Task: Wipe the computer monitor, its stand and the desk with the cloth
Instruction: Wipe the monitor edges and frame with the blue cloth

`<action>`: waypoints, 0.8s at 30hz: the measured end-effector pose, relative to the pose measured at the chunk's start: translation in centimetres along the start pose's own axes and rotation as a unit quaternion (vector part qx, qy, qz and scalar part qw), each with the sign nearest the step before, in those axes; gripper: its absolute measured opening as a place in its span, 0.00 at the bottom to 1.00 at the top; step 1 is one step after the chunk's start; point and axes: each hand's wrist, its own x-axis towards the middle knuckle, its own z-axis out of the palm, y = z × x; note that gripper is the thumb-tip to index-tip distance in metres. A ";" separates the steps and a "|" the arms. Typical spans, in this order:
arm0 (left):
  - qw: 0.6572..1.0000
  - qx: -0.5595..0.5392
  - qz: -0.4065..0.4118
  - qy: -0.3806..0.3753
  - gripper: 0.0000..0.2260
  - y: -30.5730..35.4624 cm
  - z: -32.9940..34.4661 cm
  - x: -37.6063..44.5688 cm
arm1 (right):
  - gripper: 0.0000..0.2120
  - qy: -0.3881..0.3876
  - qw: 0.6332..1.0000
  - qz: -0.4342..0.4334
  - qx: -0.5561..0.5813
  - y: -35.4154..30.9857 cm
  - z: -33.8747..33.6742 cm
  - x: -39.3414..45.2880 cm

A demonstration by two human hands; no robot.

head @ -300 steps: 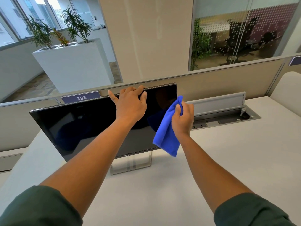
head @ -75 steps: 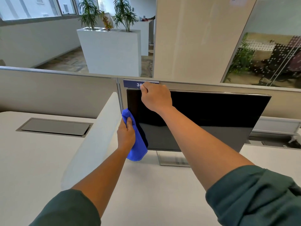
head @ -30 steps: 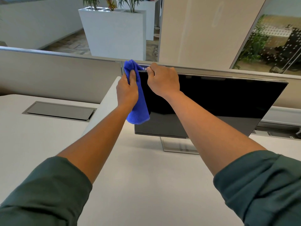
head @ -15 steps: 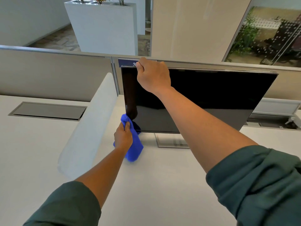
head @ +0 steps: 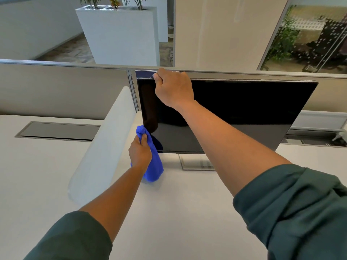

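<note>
Left hand (head: 140, 153): grips blue cloth (head: 153, 166), bunched against the monitor (head: 234, 113) edge just above its fist. Right hand (head: 173, 89): fingers curled over monitor's top edge; stand (head: 195, 162) right of the cloth, on desk (head: 178, 212).

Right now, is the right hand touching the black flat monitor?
Touching: the head view shows the right hand gripping the black flat monitor at its top edge.

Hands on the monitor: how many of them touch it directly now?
1. The right hand grips the monitor at its top edge; the left hand holds the blue cloth by its lower left corner.
</note>
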 end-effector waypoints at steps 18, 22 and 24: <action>0.970 -0.158 0.161 0.086 0.15 13.0 -3.5 3.2 | 0.15 -0.022 1.000 0.006 -0.002 -0.3 -0.4 -0.1; 0.968 -0.172 0.161 0.082 0.15 13.1 -3.5 3.4 | 0.15 -0.013 1.000 0.003 -0.002 -0.2 -0.5 0.0; 0.968 -0.177 0.159 0.079 0.16 13.0 -3.4 3.4 | 0.15 -0.012 1.000 0.003 -0.001 -0.2 -0.3 0.0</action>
